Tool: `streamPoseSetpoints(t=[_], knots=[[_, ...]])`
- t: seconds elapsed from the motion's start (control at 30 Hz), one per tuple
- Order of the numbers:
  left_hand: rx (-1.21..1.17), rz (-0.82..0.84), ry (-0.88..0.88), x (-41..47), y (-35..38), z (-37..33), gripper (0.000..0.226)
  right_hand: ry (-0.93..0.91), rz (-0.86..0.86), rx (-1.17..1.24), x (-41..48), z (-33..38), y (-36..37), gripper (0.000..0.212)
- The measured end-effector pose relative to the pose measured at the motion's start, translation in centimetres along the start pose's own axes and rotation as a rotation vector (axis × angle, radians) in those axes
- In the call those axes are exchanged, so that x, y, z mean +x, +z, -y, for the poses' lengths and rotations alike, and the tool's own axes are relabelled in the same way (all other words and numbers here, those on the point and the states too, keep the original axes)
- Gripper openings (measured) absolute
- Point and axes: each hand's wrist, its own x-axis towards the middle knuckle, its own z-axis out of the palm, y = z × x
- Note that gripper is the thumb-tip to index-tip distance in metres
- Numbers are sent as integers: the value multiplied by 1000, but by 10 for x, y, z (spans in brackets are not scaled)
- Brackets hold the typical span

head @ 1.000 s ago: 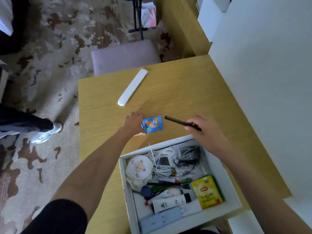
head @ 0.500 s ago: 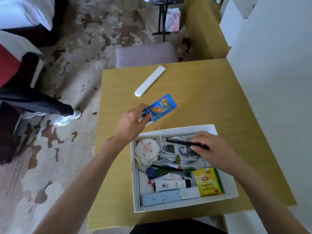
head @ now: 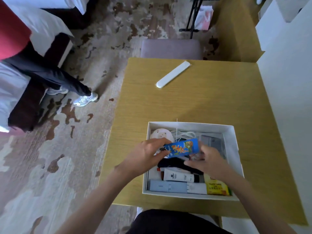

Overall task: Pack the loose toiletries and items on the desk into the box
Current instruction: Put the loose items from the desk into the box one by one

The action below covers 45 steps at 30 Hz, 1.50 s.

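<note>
A white box (head: 189,125) stands on the yellow desk (head: 185,102) near its front edge. My left hand (head: 146,154) holds a blue printed packet (head: 182,147) tilted over the middle of the box. My right hand (head: 209,159) is inside the box, its fingers closed on a blurred black comb (head: 173,163) that lies low among the contents. In the box I see a white tube (head: 179,176), a yellow tea box (head: 216,187), a grey-blue carton (head: 167,185), a round white pad (head: 161,134) and a coiled white cable (head: 184,135). A long white case (head: 173,74) lies loose at the desk's far side.
A purple chair seat (head: 170,48) is tucked at the desk's far edge. A white wall (head: 287,81) borders the desk on the right. On the patterned carpet to the left, another person's leg and sneaker (head: 84,99) stand beside a bed.
My left hand has carried the blue packet from above the desk to over the box. My right hand has sunk deeper into the box with the comb. The view has shifted left.
</note>
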Motion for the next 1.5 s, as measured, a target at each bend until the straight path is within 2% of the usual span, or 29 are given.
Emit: streamPoseSetpoints(t=[0.07,0.1,0.17,0.27,0.33,0.5,0.7,0.87,0.93,1.03,1.13,1.3,1.5], knots=[[35,47,29,-4,8,0,28,21,22,200,-5,1,-9,65],[39,77,44,-5,12,0,27,13,24,253,-8,1,-12,68],[60,135,79,-5,21,-2,27,-14,5,236,-11,2,-13,54],[160,165,115,-2,31,-2,32,-34,-8,23,-12,-1,-10,24],[276,162,141,2,32,0,32,-20,-1,-20,-10,-3,-9,21],[297,35,194,21,14,7,17,-39,45,-133,1,-2,-6,20],[230,-148,115,46,-6,28,12,-145,-9,-177,21,20,-12,20],[127,-300,-95,82,-15,54,14,-206,-32,-196,62,50,-30,17],[91,-222,-111,94,-18,67,18,-251,-45,-203,88,63,-37,17],[-49,93,-59,100,-18,76,34,-338,-125,-320,142,77,-44,17],[-29,273,-38,99,-10,81,33,-297,-146,-453,207,82,-42,20],[65,271,35,103,-5,86,22,-160,-43,-782,295,69,-30,42],[91,213,46,100,-2,91,32,38,182,-974,344,41,-23,70]])
